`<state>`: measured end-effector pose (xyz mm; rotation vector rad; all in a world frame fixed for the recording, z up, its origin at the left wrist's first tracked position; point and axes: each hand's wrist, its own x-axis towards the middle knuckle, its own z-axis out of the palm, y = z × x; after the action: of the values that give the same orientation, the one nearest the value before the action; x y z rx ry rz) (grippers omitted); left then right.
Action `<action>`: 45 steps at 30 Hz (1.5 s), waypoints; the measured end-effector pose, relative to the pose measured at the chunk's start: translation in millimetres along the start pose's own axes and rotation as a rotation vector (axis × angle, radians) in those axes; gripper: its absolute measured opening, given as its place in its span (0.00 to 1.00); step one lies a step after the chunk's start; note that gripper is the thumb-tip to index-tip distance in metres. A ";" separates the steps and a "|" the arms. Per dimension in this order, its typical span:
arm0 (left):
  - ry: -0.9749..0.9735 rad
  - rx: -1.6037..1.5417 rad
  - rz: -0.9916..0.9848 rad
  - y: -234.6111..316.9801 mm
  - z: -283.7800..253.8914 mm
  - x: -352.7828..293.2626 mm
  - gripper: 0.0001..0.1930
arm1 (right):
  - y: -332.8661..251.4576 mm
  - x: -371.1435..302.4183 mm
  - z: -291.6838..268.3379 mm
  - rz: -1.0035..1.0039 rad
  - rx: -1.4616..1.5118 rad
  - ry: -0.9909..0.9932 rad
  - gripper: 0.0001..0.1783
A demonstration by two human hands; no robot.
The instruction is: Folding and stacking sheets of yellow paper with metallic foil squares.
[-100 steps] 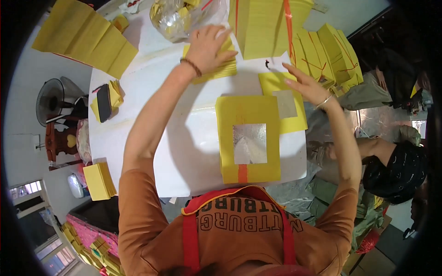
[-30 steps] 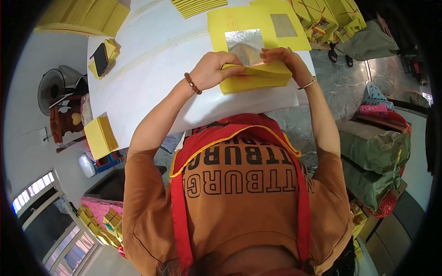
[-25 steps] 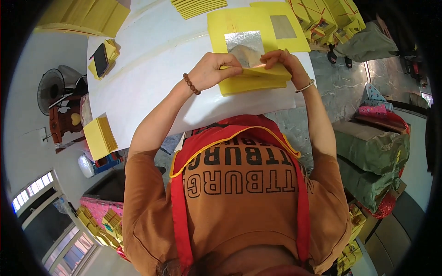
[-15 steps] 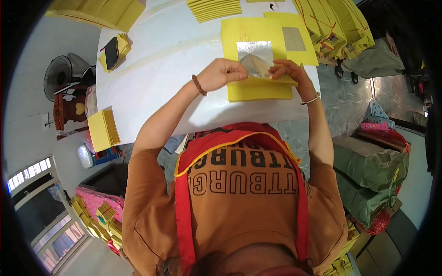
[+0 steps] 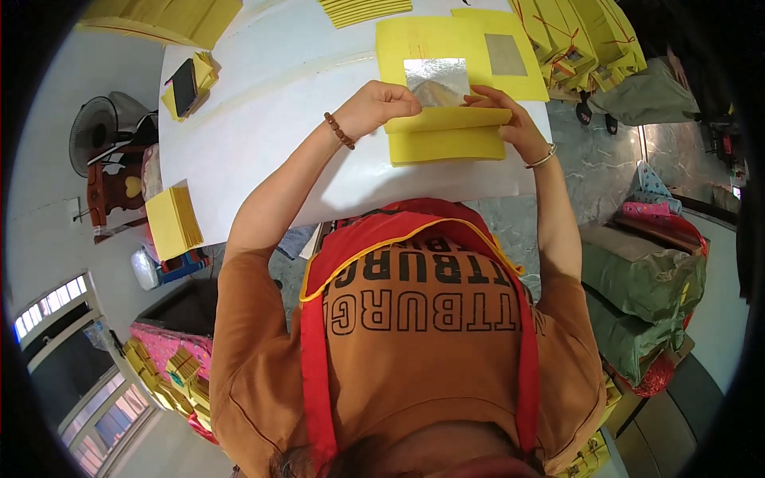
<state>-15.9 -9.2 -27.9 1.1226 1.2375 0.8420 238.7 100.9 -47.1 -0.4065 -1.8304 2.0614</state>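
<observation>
A stack of yellow paper (image 5: 446, 150) lies near the right front of the white table, with a shiny silver foil square (image 5: 437, 73) on its face. The near edge of the top sheet is lifted into a yellow fold (image 5: 446, 119) that covers the foil's lower part. My left hand (image 5: 381, 107) pinches the left end of this fold between thumb and fingers. At the other end, my right hand (image 5: 510, 121) grips the fold, thumb in front and fingers behind it. The fingertips are partly hidden by the paper.
Another yellow sheet with a dull grey square (image 5: 505, 56) lies beside the stack. Bundles of yellow paper (image 5: 590, 48) tied with red string are at the far right. A dark phone (image 5: 184, 86) rests on yellow papers to the left, and a yellow pile (image 5: 174, 221) sits at the left corner.
The near edge of the sheet has come up and over, now hiding the lower part of the foil. Both hands have moved slightly away from me with it.
</observation>
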 end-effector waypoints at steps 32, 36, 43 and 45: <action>0.083 0.750 0.610 12.0 26.0 -21.6 0.05 | -6.1 2.8 1.5 0.066 -0.167 -0.068 0.34; 0.041 0.513 0.297 13.4 20.1 -16.8 0.11 | -7.5 1.4 4.2 0.099 -0.142 -0.035 0.32; 0.018 0.184 0.019 11.0 13.0 -12.4 0.11 | -3.9 -5.6 3.6 -0.027 -0.556 0.078 0.27; 0.016 0.181 0.042 7.7 12.8 -10.2 0.11 | 17.3 -9.1 -3.7 0.010 -0.368 0.178 0.26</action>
<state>-4.5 -19.2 -18.1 1.2927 1.3284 0.7830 247.2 98.4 -64.9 -0.6720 -2.0957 1.6297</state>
